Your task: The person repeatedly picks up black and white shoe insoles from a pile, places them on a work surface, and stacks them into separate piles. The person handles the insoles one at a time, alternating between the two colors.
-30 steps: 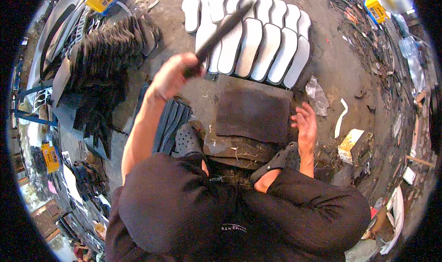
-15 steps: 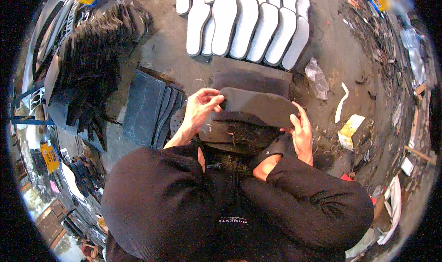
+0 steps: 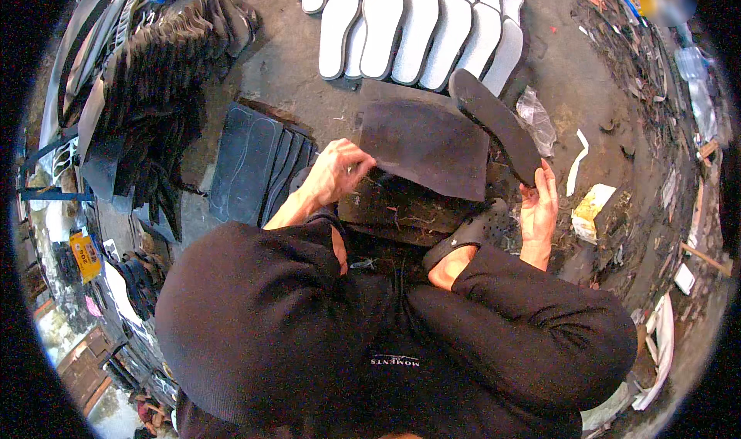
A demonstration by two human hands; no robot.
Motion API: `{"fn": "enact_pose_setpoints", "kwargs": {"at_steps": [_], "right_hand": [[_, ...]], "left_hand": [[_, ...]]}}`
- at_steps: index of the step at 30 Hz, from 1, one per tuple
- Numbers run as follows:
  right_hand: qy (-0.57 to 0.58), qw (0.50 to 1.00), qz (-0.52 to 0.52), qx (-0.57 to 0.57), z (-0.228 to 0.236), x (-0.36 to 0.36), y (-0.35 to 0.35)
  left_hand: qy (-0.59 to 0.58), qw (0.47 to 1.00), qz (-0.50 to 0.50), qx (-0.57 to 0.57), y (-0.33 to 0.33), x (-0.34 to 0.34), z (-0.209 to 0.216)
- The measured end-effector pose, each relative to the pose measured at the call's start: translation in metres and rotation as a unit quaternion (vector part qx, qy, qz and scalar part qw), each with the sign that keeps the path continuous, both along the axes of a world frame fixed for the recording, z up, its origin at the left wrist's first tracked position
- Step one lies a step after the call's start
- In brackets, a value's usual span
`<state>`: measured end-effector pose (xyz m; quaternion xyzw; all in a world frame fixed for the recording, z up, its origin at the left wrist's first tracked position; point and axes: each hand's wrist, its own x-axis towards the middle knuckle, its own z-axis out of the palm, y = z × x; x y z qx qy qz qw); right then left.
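Note:
A dark grey shoe sole (image 3: 498,122) hangs by its near end from my right hand (image 3: 539,211), pinched between thumb and fingers and slanting up toward the white-topped soles. My left hand (image 3: 336,173) is closed at the left edge of a dark flat sheet (image 3: 424,142), its thumb and forefinger together on that edge. Beneath the sheet's near side lies a dark, scuffed block (image 3: 394,215) with bits of thread on it. Several white-topped soles with dark rims (image 3: 413,37) lie in overlapping rows beyond the sheet.
Left of my hand, blue-grey sheets with pale outlines (image 3: 247,161) are fanned out. A big heap of dark cut pieces (image 3: 154,99) stands farther left. Clear plastic film (image 3: 536,122), a white strip (image 3: 576,163) and a yellow-white scrap (image 3: 593,213) litter the right side. My clog (image 3: 472,230) is close by.
The sole has left my left hand and swung up and to the right in my right hand. My left hand has come to the dark sheet's edge.

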<state>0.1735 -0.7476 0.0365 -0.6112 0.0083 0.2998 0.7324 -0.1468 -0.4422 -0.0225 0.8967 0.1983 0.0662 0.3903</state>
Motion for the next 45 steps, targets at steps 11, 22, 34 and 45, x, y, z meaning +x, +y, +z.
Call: {"fn": "enact_pose_setpoints", "kwargs": {"at_steps": [11, 22, 34, 45], "right_hand": [[-0.013, 0.998, 0.016, 0.062, 0.037, -0.001, 0.027], [-0.016, 0.994, 0.090, -0.054, -0.012, -0.037, 0.022], [-0.160, 0.950, 0.173, -0.202, -0.042, -0.070, 0.026], [-0.202, 0.939, 0.158, -0.230, -0.053, -0.069, 0.022]], "left_hand": [[0.092, 0.909, 0.120, -0.389, 0.078, 0.039, 0.017], [-0.093, 0.860, 0.151, -0.478, 0.003, 0.005, 0.035], [-0.045, 0.864, 0.402, -0.299, -0.048, -0.011, 0.010], [-0.009, 0.896, 0.392, -0.209, -0.051, -0.008, 0.014]]}}
